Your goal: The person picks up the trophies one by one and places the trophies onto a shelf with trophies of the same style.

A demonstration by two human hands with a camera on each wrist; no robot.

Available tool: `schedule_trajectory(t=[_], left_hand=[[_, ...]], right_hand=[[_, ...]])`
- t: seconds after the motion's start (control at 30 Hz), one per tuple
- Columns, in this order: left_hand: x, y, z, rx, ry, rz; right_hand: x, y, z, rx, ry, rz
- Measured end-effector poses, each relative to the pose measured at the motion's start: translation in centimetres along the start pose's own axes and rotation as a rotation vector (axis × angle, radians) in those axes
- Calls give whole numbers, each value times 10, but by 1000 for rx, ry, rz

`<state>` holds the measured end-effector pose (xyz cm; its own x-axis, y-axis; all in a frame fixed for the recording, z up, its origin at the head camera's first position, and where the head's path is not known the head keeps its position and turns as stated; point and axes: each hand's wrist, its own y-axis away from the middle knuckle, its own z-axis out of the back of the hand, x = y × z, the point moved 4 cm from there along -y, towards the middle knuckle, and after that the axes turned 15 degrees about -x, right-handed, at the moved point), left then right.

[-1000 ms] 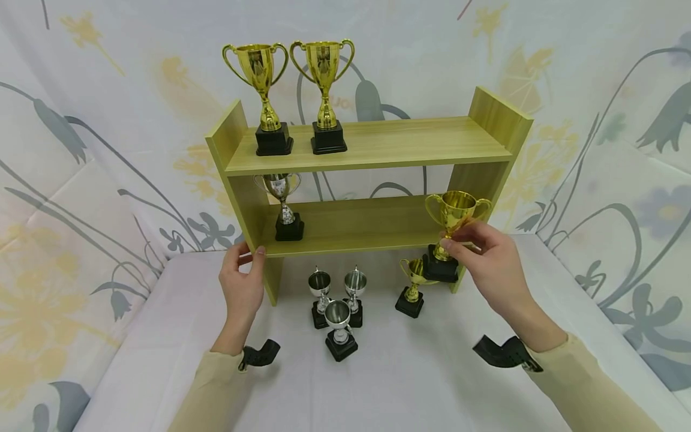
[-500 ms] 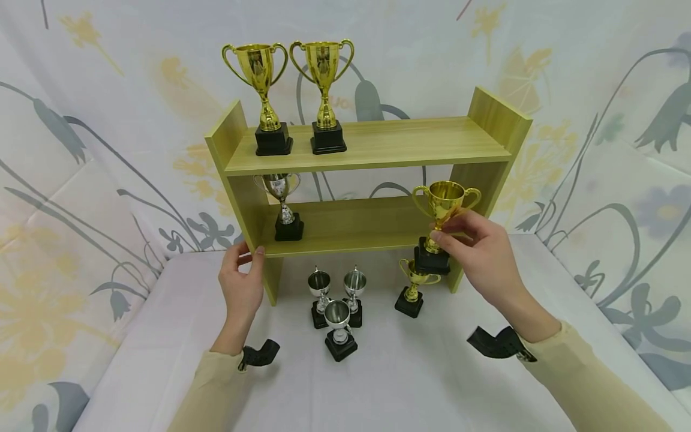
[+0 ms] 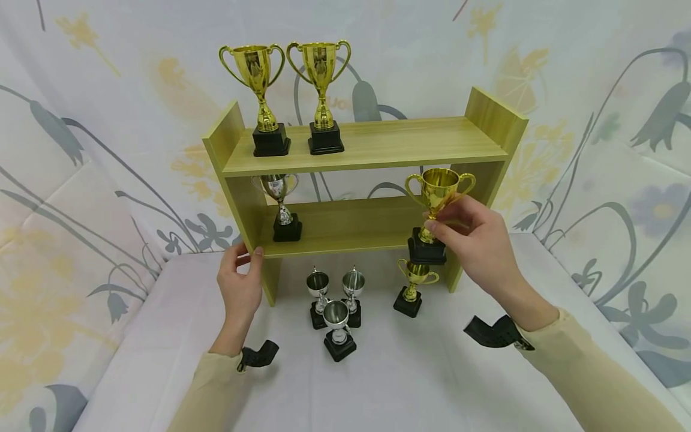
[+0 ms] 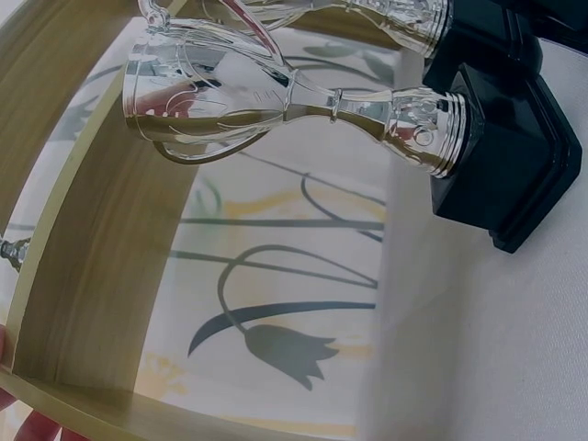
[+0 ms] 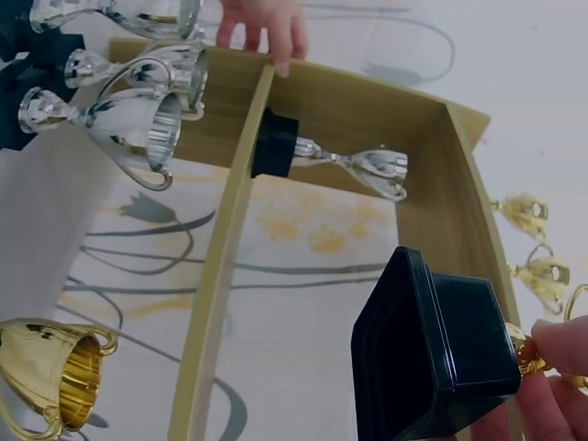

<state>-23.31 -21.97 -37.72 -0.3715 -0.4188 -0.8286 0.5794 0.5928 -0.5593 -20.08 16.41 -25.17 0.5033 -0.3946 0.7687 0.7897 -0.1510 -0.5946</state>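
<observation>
My right hand (image 3: pixel 477 243) pinches a gold trophy cup (image 3: pixel 438 189) by its stem, upright in front of the lower shelf's right end. Its black base (image 5: pixel 432 354) faces the right wrist camera. My left hand (image 3: pixel 240 287) grips the left front corner of the wooden shelf unit (image 3: pixel 372 141) at its lower board, thumb on the front edge. Two gold trophies (image 3: pixel 322 78) stand on the left of the top board. A silver trophy (image 3: pixel 283 207) occupies the left of the lower board. Below the held cup, a smaller gold trophy (image 3: pixel 412 288) stands on the table.
Several silver trophies (image 3: pixel 339 330) stand grouped on the white-covered table (image 3: pixel 388 384), below and in front of the unit. A patterned cloth (image 3: pixel 604 120) hangs behind and at both sides. Each wrist wears a black strap (image 3: pixel 493 332).
My right hand has carried the gold trophy cup left and upward, from beside the unit's right wall to in front of the lower shelf. My left hand keeps its grip on the corner.
</observation>
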Motion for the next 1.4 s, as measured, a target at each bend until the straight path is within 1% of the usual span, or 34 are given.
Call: schedule_trajectory(t=[0.27, 0.4, 0.57, 0.97, 1.17, 1.4], left_hand=[[1, 0, 0, -1, 3, -1], [1, 0, -1, -3, 8, 7], [1, 1, -1, -2, 9, -1], [1, 1, -1, -6, 0, -7], [-1, 1, 0, -10, 0, -8], [1, 1, -1, -14, 3, -5]], right_hand=[[8, -7, 0, -16, -28, 17], [14, -13, -1, -14, -56, 12], [19, -20, -2, -21, -71, 4], [26, -36, -2, -75, -108, 19], [34, -44, -2, -86, -117, 38], [42, -53, -3, -92, -112, 52]])
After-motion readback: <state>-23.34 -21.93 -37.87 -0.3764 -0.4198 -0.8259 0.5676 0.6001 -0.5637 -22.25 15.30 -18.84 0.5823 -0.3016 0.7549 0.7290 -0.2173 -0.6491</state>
